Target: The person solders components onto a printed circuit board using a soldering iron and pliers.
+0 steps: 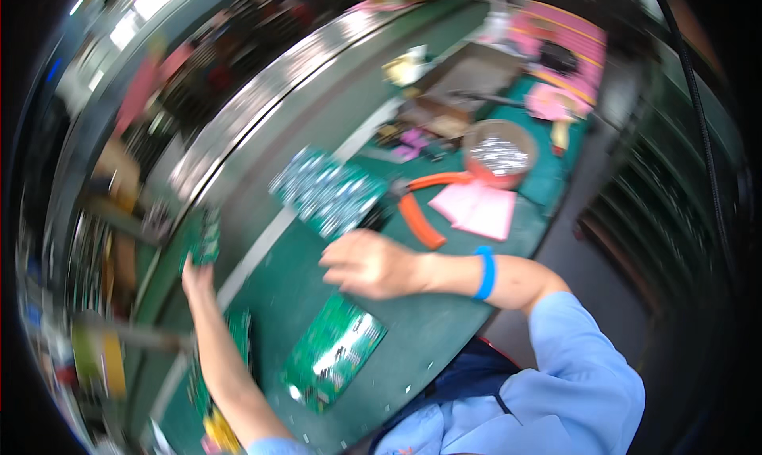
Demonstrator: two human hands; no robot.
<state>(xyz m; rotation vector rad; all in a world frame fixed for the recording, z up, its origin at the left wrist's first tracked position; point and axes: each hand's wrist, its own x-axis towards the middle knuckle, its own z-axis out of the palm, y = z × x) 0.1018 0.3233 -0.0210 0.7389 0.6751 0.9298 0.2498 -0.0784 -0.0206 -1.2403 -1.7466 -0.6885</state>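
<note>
My left hand (197, 277) reaches out at the left with its fingers closed on the near end of a green circuit board (208, 237). That board is held over the conveyor strip beyond the bench. My right hand (369, 264) hovers above the green bench, blurred, its fingers loosely bent and apart with nothing visible in them. Below it lies another green circuit board (333, 352) with dark and white parts. Just beyond the right hand is a group of green boards with rows of silvery parts (325, 189). Pliers with orange handles (421, 213) lie to its right.
A round tub (502, 155) of small silvery parts stands beside pink paper sheets (476, 209). Farther back are a grey tray (468, 78) and a brush (561, 134). More boards (238, 332) lie beside my left forearm. A metal rail (262, 98) runs along the far side.
</note>
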